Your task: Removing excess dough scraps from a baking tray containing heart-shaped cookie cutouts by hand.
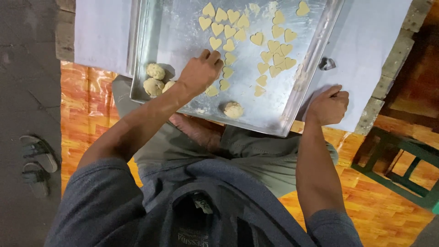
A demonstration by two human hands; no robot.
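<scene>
A metal baking tray lies in front of me, floured and covered with several pale heart-shaped dough pieces. My left hand rests on the tray among the hearts, fingers curled down onto the dough near its lower middle. My right hand sits closed on the white sheet just outside the tray's right rim, gripping the sheet's edge or the rim; I cannot tell which. A small metal heart cutter lies on the sheet above that hand. Three dough balls sit in the tray's left corner, another ball near its front edge.
The tray rests on a white sheet over a low block surface. An orange patterned mat covers the floor. A green metal frame stands at the right. A pair of sandals lies on the grey floor at the left.
</scene>
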